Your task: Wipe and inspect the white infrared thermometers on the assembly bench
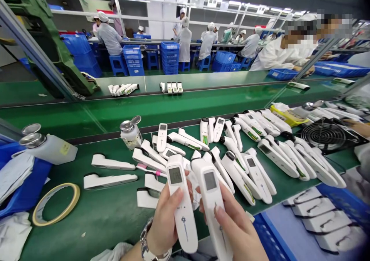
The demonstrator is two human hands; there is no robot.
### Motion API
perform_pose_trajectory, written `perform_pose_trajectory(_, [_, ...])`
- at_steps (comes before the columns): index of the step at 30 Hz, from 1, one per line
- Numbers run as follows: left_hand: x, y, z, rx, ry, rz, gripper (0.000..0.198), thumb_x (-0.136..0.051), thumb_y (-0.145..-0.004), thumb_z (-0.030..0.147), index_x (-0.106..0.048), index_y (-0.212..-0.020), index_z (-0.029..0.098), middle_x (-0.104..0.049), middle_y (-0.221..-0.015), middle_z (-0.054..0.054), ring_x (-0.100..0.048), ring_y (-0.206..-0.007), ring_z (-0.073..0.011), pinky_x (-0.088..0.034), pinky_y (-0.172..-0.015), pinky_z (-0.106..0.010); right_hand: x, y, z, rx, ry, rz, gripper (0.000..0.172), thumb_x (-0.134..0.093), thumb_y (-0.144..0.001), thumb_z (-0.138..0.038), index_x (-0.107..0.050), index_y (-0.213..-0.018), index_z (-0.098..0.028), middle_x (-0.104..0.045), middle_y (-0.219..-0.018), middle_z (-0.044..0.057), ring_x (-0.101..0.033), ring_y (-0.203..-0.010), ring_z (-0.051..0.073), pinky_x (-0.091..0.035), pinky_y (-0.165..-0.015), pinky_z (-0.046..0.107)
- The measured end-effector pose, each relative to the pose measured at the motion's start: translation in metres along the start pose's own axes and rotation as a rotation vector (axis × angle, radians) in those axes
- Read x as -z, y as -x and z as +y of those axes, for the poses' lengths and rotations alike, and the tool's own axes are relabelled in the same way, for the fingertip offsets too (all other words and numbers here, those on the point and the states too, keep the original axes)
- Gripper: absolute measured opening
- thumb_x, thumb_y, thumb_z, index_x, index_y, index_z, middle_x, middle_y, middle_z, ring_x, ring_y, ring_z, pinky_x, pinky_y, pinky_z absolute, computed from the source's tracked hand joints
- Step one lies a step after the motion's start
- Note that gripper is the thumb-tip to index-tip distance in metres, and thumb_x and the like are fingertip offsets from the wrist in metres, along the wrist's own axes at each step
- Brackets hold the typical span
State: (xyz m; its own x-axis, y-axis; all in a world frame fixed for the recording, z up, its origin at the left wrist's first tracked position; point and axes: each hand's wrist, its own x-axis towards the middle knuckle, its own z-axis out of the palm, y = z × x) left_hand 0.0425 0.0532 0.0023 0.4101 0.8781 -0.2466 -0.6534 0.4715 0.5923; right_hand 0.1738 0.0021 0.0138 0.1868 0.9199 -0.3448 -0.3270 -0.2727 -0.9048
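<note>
My left hand [166,222] is closed around a white infrared thermometer [185,220], its thumb on the front just below the small screen, which shows dark digits. A second white infrared thermometer [212,209] is gripped in my right hand [238,226], thumb on its front face; I cannot make out digits on its screen. Both are held upright side by side, screens toward me. Behind them, several more white thermometers [256,180] lie in rows on the green bench. A pink-and-white toothbrush-like stick [152,170] lies among them.
A tape roll [39,214], a white pump bottle [58,149] and a blue bin [17,188] are at left. Another pump bottle [131,134] stands near the green conveyor [130,111]. At right are a black fan [322,134] and a blue crate [267,230] holding thermometers. Co-workers sit beyond.
</note>
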Motion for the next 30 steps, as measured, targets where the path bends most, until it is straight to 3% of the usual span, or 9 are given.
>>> perform_pose_trajectory(3, [-0.002,0.001,0.001,0.086,0.095,-0.031,0.040,-0.044,-0.084,0.046,-0.060,-0.108,0.017,-0.066,-0.085,-0.007,-0.060,-0.077,-0.0195,-0.048,-0.071,-0.032,-0.009,-0.001,0.000,-0.053,-0.078,-0.026,0.052,-0.057,-0.076,-0.056,-0.052,-0.123,-0.033,-0.041,-0.139,-0.003,-0.033,-0.128,0.026,-0.041,-0.097,0.035])
perform_pose_trajectory(9, [-0.003,-0.001,0.004,0.223,0.216,-0.058,0.052,-0.038,-0.084,0.055,-0.067,-0.101,0.016,-0.071,-0.085,-0.007,-0.063,-0.088,-0.0209,-0.047,-0.081,-0.029,-0.021,-0.006,-0.008,-0.047,-0.167,-0.129,0.063,-0.034,-0.079,-0.069,-0.041,-0.131,-0.033,-0.049,-0.133,0.002,-0.051,-0.113,0.029,-0.051,-0.081,0.040])
perform_pose_trajectory(13, [-0.003,-0.003,0.003,0.256,0.266,-0.080,0.050,-0.042,-0.081,0.056,-0.066,-0.104,0.018,-0.071,-0.093,-0.005,-0.062,-0.095,-0.0230,-0.044,-0.090,-0.033,-0.025,-0.008,-0.008,-0.039,-0.204,-0.158,0.074,-0.029,-0.077,-0.074,-0.038,-0.134,-0.027,-0.056,-0.125,0.007,-0.050,-0.114,0.031,-0.045,-0.090,0.043])
perform_pose_trajectory(17, [-0.003,-0.004,0.002,0.236,0.264,-0.087,0.049,-0.044,-0.082,0.054,-0.065,-0.105,0.017,-0.070,-0.095,-0.006,-0.061,-0.097,-0.0236,-0.045,-0.089,-0.033,-0.025,-0.010,-0.006,-0.042,-0.276,-0.160,0.071,-0.030,-0.079,-0.071,-0.039,-0.134,-0.026,-0.060,-0.119,0.008,-0.049,-0.116,0.030,-0.041,-0.093,0.042])
perform_pose_trajectory(21, [-0.005,-0.002,0.002,0.174,0.094,-0.009,0.046,-0.053,-0.079,0.047,-0.059,-0.112,0.015,-0.068,-0.100,-0.010,-0.062,-0.094,-0.0269,-0.049,-0.080,-0.037,-0.023,-0.010,-0.001,-0.035,-0.334,-0.133,0.062,-0.030,-0.083,-0.066,-0.043,-0.131,-0.028,-0.060,-0.119,0.006,-0.048,-0.118,0.029,-0.039,-0.096,0.042])
perform_pose_trajectory(25, [-0.006,0.001,0.000,0.084,-0.089,0.118,0.052,-0.064,-0.076,0.030,-0.045,-0.124,0.022,-0.069,-0.099,-0.006,-0.064,-0.087,-0.0221,-0.049,-0.079,-0.035,-0.021,-0.013,0.006,-0.016,-0.361,-0.118,0.059,-0.035,-0.084,-0.063,-0.046,-0.129,-0.028,-0.055,-0.127,0.004,-0.044,-0.122,0.029,-0.038,-0.098,0.042])
perform_pose_trajectory(28, [-0.005,0.001,0.000,0.134,-0.065,0.165,0.052,-0.051,-0.082,0.046,-0.046,-0.123,0.015,-0.066,-0.104,-0.012,-0.061,-0.095,-0.0277,-0.047,-0.085,-0.042,-0.022,-0.014,0.008,-0.009,-0.376,-0.113,0.054,-0.036,-0.085,-0.061,-0.048,-0.127,-0.030,-0.051,-0.131,0.002,-0.040,-0.125,0.028,-0.038,-0.099,0.043])
perform_pose_trajectory(30, [-0.003,-0.001,0.001,0.183,-0.008,0.132,0.060,-0.041,-0.083,0.055,-0.047,-0.122,0.010,-0.063,-0.109,-0.018,-0.058,-0.100,-0.0338,-0.045,-0.086,-0.049,-0.023,-0.015,0.007,-0.010,-0.396,-0.109,0.052,-0.034,-0.086,-0.059,-0.048,-0.127,-0.030,-0.050,-0.132,0.000,-0.038,-0.127,0.027,-0.037,-0.101,0.042])
